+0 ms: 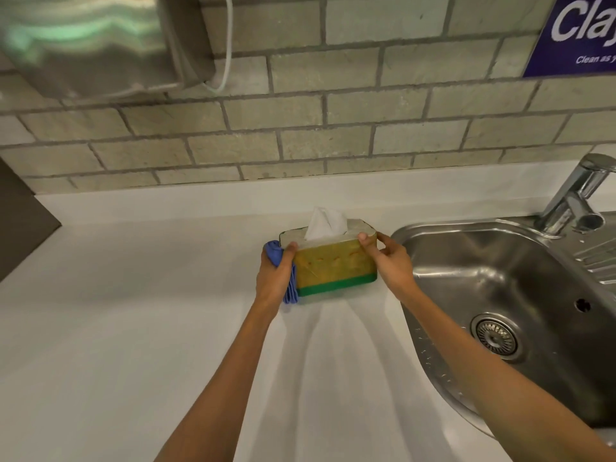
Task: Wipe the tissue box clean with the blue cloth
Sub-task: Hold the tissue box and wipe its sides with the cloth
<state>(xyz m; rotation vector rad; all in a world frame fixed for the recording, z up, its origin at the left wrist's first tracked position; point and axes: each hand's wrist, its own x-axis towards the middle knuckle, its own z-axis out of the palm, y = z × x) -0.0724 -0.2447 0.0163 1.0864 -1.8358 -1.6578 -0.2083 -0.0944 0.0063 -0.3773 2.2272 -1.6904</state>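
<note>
- tissue box [335, 263] sits on the white counter [133, 328], centre frame, just left of the sink [500, 278]; a white tissue [325, 223] sticks up from the top slot.
- Likely light cardboard, thin walls that dent if squeezed. Best held by the short ends, with light pressure.
- right hand [390, 261] is closed on the box's 3 o'clock end, thumb on the front top edge, fingers around the far corner.
- left hand [275, 276] is closed on the blue cloth [290, 283] and presses it against the 9 o'clock end. Cloth is soft and bunched, with folds hanging below the palm.
- Sink edge at 3 o'clock is close, so a hard push that way could slide the box in.
- Tap [573, 195] at 2 o'clock and dispenser [100, 45] on the wall at 11 o'clock are well clear.
- Tissue can snag when the top is wiped.
</note>
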